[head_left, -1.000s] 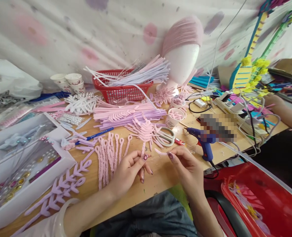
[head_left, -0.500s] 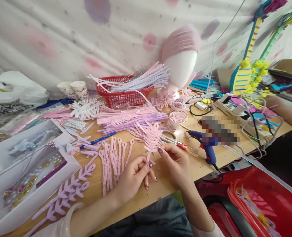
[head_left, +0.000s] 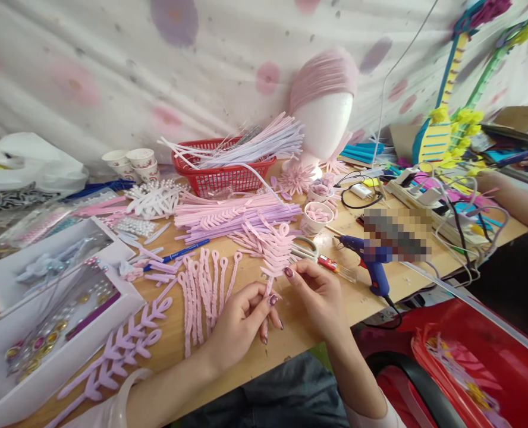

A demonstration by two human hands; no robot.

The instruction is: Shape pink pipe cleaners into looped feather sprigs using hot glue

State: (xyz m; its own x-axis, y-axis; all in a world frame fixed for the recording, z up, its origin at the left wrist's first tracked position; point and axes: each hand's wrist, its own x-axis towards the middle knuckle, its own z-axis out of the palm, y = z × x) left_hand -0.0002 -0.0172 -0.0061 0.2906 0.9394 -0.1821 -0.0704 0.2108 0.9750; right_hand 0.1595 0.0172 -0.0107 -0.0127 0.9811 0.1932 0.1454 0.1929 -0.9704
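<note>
Between thumb and fingers, my left hand (head_left: 242,321) grips the stem of a pink pipe-cleaner sprig (head_left: 277,249), which stands tilted upward with paired leaves and a loop at its tip. My right hand (head_left: 318,294) is closed in a pinch at the sprig's lower right leaf; the exact contact is partly hidden by the fingertips. Several pink twisted pipe-cleaner strands (head_left: 207,291) with looped tops lie left of the sprig. Finished-looking purple sprigs (head_left: 112,356) rest beside my left forearm. Behind the sprig are loose pink pipe-cleaner pieces (head_left: 246,241) and scissors (head_left: 305,246).
A blue glue gun (head_left: 374,261) stands right of my right hand, near a lighter (head_left: 328,263). Farther back are a paper cup of pink pieces (head_left: 316,219), a red basket (head_left: 223,172) and a foam head (head_left: 326,122). White boxes (head_left: 125,297) stand left. Another person's arm (head_left: 514,199) reaches in at right.
The view has shifted very slightly. Both hands keep almost the same place and hold on the pink sprig.
</note>
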